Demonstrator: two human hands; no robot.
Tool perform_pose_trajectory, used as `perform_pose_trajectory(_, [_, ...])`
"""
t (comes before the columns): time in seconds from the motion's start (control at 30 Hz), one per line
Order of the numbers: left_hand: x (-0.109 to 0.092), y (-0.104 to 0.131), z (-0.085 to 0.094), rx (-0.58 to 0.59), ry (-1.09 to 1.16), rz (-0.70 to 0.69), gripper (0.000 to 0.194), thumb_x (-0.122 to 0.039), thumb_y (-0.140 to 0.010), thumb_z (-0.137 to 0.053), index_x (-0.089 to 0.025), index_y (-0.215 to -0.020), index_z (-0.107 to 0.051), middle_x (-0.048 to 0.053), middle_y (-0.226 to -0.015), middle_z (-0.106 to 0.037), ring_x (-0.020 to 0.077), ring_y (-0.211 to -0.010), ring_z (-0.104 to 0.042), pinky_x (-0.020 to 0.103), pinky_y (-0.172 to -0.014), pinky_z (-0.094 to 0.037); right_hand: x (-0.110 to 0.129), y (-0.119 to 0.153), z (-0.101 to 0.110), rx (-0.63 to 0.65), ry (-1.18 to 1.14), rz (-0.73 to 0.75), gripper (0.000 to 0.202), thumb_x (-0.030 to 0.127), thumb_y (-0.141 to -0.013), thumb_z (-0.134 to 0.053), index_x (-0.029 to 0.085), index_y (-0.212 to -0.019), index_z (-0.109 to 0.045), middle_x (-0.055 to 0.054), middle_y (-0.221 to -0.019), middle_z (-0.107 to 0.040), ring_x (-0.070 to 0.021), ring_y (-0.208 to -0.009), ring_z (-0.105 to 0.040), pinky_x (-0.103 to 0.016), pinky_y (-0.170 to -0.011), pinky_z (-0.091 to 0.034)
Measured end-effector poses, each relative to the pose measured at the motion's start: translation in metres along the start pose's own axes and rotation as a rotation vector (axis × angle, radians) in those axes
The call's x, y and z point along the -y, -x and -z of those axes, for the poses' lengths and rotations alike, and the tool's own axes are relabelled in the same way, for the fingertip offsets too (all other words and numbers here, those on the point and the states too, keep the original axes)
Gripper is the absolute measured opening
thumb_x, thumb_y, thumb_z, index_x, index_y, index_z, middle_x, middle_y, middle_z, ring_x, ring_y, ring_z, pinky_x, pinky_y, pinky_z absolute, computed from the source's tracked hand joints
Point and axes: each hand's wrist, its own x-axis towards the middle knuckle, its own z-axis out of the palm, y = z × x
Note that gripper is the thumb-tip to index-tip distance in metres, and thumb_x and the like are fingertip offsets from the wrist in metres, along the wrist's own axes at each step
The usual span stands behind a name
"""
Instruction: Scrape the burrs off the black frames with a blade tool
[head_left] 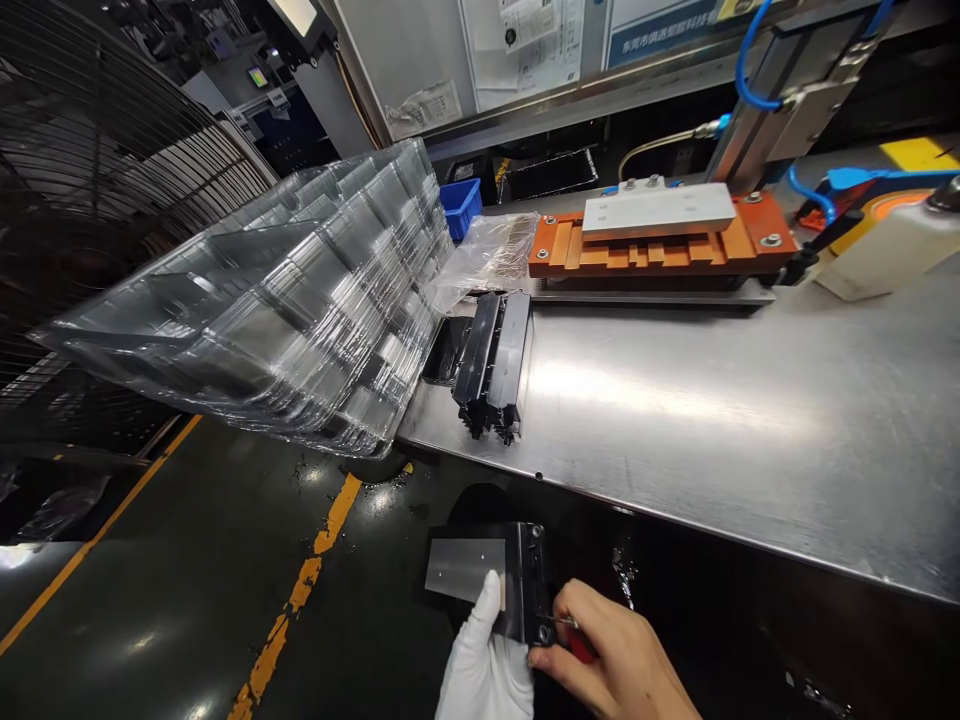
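My left hand (487, 665), in a white glove, grips a black plastic part (513, 570) just off the bench's front edge, thumb pressed on its face. A flat grey plate (459, 568) covers the left side of that part. Bare and closed, my right hand (619, 645) pinches a small tool with a red handle (581, 645) and a thin metal tip. The tip meets the part's right edge, near a round hole at the lower corner. Most of the handle is hidden by my fingers.
On the metal bench (712, 420) lie two long black plastic parts (493, 355). Stacked clear plastic trays (322, 300) lean at its left end. Behind are an orange fixture (660, 250), a blue bin (460, 207) and a whitish bottle (885, 250). A large caged fan (97, 200) stands left.
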Motion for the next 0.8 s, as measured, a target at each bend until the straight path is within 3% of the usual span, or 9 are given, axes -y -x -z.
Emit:
perform_pose_trajectory(0.1, [0.001, 0.0, -0.003, 0.01, 0.036, 0.003, 0.021, -0.025, -0.093, -0.06, -0.012, -0.098, -0.075, 0.005, -0.104, -0.076, 0.0101, -0.093, -0.069, 0.013, -0.079, -0.053, -0.001, 0.0, 0.0, 0.024, 0.011, 0.071, 0.038, 0.047, -0.097, -0.051, 0.023, -0.068, -0.047, 0.006, -0.059, -0.054, -0.0079, -0.048, -0.051, -0.019, -0.044, -0.036])
perform_pose_trajectory(0.2, [0.0, 0.001, -0.004, -0.011, 0.011, -0.053, 0.016, -0.02, -0.092, -0.061, -0.014, -0.091, -0.077, 0.003, -0.092, -0.077, 0.009, -0.082, -0.07, 0.014, -0.076, -0.054, -0.003, 0.0, -0.002, -0.089, 0.133, 0.178, 0.04, 0.042, -0.1, -0.046, 0.022, -0.065, -0.047, 0.005, -0.054, -0.05, -0.0087, -0.046, -0.049, -0.022, -0.045, -0.035])
perform_pose_trajectory(0.37, [-0.006, 0.002, 0.016, -0.14, -0.113, -0.175, 0.021, -0.012, -0.087, -0.063, -0.02, -0.101, -0.076, 0.004, -0.11, -0.075, 0.0157, -0.114, -0.064, 0.018, -0.094, -0.051, -0.004, -0.006, -0.008, -0.211, 0.241, 0.121, 0.042, 0.053, -0.096, -0.05, 0.022, -0.068, -0.047, 0.005, -0.057, -0.049, -0.0098, -0.047, -0.048, -0.022, -0.046, -0.036])
perform_pose_trajectory(0.5, [-0.006, -0.003, 0.016, -0.158, -0.107, -0.215, 0.022, -0.015, -0.09, -0.059, -0.022, -0.105, -0.075, 0.003, -0.115, -0.074, 0.0158, -0.117, -0.063, 0.021, -0.1, -0.049, -0.003, -0.009, -0.01, -0.246, 0.228, 0.123, 0.043, 0.046, -0.099, -0.046, 0.022, -0.063, -0.043, 0.005, -0.054, -0.047, -0.01, -0.045, -0.047, -0.023, -0.045, -0.034])
perform_pose_trajectory(0.57, [-0.002, -0.007, 0.006, -0.192, -0.108, -0.277, 0.021, -0.019, -0.092, -0.058, -0.021, -0.104, -0.075, 0.004, -0.11, -0.075, 0.0171, -0.116, -0.063, 0.024, -0.101, -0.05, -0.001, -0.006, -0.008, -0.174, 0.048, 0.033, 0.036, 0.045, -0.1, -0.043, 0.023, -0.073, -0.05, 0.004, -0.06, -0.053, -0.0107, -0.05, -0.052, -0.022, -0.047, -0.04])
perform_pose_trajectory(0.67, [0.006, -0.011, -0.011, -0.27, -0.135, -0.35, 0.021, -0.029, -0.09, -0.063, -0.014, -0.095, -0.077, 0.009, -0.099, -0.077, 0.0228, -0.109, -0.068, 0.026, -0.091, -0.056, 0.005, 0.004, -0.004, -0.035, -0.267, -0.25, 0.033, 0.047, -0.101, -0.035, 0.026, -0.096, -0.059, 0.002, -0.074, -0.062, -0.013, -0.063, -0.062, -0.022, -0.057, -0.048])
perform_pose_trajectory(0.8, [0.014, -0.009, -0.014, -0.392, -0.213, -0.439, 0.016, -0.027, -0.082, -0.072, -0.013, -0.089, -0.077, 0.008, -0.095, -0.078, 0.0238, -0.096, -0.072, 0.024, -0.079, -0.059, 0.014, 0.011, -0.002, 0.155, -0.575, -0.573, 0.049, 0.061, -0.097, -0.033, 0.024, -0.108, -0.063, 0.003, -0.06, -0.064, -0.0156, -0.058, -0.064, -0.026, -0.06, -0.051])
